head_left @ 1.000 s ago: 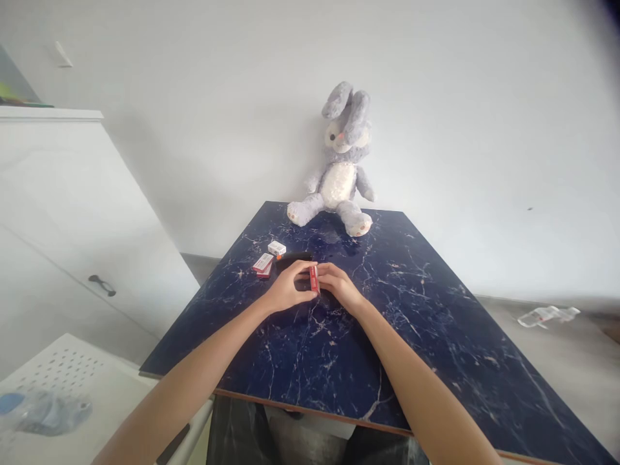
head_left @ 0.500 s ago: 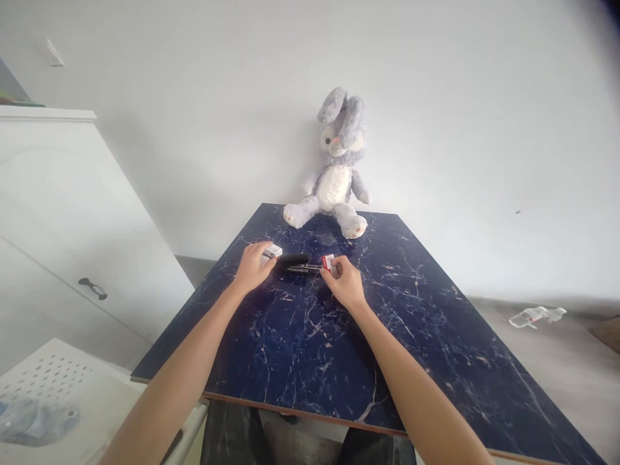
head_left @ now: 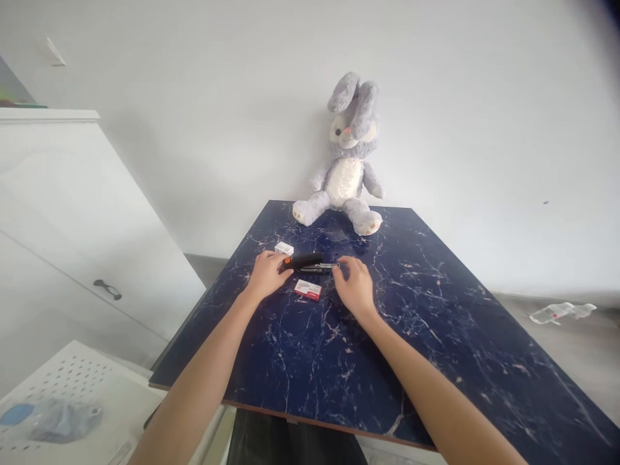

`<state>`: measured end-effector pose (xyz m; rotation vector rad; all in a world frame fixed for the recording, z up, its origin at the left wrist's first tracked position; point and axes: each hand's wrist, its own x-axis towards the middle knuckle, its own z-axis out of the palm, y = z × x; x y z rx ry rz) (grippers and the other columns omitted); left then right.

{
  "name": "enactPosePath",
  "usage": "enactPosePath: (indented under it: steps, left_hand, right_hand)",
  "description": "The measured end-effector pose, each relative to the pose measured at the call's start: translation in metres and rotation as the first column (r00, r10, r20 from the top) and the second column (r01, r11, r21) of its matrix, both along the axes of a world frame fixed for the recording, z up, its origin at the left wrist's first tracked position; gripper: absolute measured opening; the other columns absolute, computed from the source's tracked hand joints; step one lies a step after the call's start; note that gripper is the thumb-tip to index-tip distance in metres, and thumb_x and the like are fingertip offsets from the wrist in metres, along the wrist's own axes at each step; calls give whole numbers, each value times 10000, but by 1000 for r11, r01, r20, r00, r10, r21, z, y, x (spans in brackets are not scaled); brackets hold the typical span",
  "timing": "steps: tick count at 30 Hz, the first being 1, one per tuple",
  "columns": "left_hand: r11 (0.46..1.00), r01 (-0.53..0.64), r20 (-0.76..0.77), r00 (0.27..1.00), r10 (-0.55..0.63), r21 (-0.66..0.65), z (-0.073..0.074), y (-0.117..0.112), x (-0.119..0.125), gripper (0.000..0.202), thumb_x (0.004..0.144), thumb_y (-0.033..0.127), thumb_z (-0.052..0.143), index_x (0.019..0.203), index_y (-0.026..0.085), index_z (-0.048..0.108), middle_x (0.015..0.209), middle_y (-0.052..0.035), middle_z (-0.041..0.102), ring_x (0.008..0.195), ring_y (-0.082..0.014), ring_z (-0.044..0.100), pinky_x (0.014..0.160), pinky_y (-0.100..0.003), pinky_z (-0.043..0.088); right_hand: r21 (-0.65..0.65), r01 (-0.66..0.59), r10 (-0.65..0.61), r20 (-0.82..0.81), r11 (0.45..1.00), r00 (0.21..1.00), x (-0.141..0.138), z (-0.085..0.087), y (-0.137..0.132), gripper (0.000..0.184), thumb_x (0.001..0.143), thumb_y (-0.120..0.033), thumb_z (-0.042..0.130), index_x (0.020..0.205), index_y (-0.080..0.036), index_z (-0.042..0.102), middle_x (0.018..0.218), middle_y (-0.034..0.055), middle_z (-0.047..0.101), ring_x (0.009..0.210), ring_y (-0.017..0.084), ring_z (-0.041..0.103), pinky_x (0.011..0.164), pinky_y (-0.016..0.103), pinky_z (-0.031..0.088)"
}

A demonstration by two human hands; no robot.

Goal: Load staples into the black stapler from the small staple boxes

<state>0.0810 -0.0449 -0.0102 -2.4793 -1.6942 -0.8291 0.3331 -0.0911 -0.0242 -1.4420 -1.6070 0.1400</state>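
Note:
A black stapler [head_left: 307,262] with an orange end lies on the dark blue marbled table [head_left: 436,336]. My left hand [head_left: 266,274] is curled round its left, orange end. My right hand [head_left: 354,285] pinches the metal strip that sticks out of its right end. A small red and white box [head_left: 308,289] lies flat on the table between my hands, just in front of the stapler. A small white box [head_left: 283,248] sits just behind my left hand.
A grey and white plush rabbit [head_left: 347,161] sits at the table's far edge against the wall. A white cabinet [head_left: 62,213] stands to the left, with a white perforated surface [head_left: 72,400] below it carrying a plastic bag [head_left: 53,416]. A crumpled wrapper [head_left: 559,312] lies on the floor at right.
The red and white box left my right hand and now lies on the table. My left hand moved from the white box to the stapler's end; my right hand took hold of the metal strip.

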Motion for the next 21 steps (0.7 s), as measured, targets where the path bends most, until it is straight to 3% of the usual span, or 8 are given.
enactPosePath:
  steps: [2, 5, 8, 13, 16, 21]
  left_hand:
    - [1000, 28, -15, 1000, -28, 7, 2, -1, 1, 354, 833, 389, 709, 1152, 236, 708, 1084, -91, 715, 1140, -300, 550, 1000, -442, 400]
    - [997, 73, -60, 996, -73, 7, 5, -2, 2, 288, 843, 372, 707, 1098, 239, 717, 1036, -79, 729, 1103, -300, 558, 1006, -451, 384]
    - [996, 90, -87, 992, -88, 12, 8, -1, 4, 252, 852, 356, 703, 1073, 235, 716, 1031, -76, 734, 1064, -303, 572, 993, -460, 382]
    - [996, 94, -78, 993, -94, 0, 7, 1, 8, 250, 865, 321, 691, 1090, 215, 715, 1055, -93, 726, 1048, -297, 592, 944, -425, 429]
    - [995, 97, -61, 993, -97, -7, 6, 1, 10, 257, 875, 323, 679, 1102, 206, 713, 1034, -95, 724, 1018, -289, 599, 891, -394, 461]
    - [997, 70, -38, 997, -70, -15, 4, -2, 11, 327, 891, 334, 660, 1193, 209, 685, 1051, -94, 720, 1039, -285, 596, 920, -391, 464]
  right_hand:
    - [-158, 59, -64, -25, 986, 998, 5, -6, 6, 453, 874, -323, 552, 1297, -162, 535, 1175, 128, 681, 1115, 326, 576, 977, 494, 449]
    - [-297, 21, -25, -9, 955, 1000, -1, -14, 12, 749, 832, -322, 563, 1495, -106, 291, 1290, 165, 629, 1171, 347, 552, 985, 502, 443]
    - [-246, 6, 17, 92, 969, 996, -16, -16, 13, 825, 830, -316, 536, 1536, -76, 182, 1339, 193, 586, 1214, 359, 519, 1014, 522, 417]
    - [-108, -159, 184, 287, 981, 940, -30, -12, 6, 788, 856, -283, 484, 1553, -87, 172, 1251, 164, 636, 1142, 350, 526, 968, 493, 446]
    - [-106, -195, 219, 317, 975, 923, -28, -10, 4, 773, 892, -298, 447, 1562, -73, 134, 1204, 157, 663, 1063, 332, 554, 941, 484, 455]
    - [-102, -231, 251, 302, 968, 920, -21, -12, 5, 846, 885, -313, 467, 1572, -60, 43, 1250, 158, 655, 1101, 332, 548, 950, 481, 445]
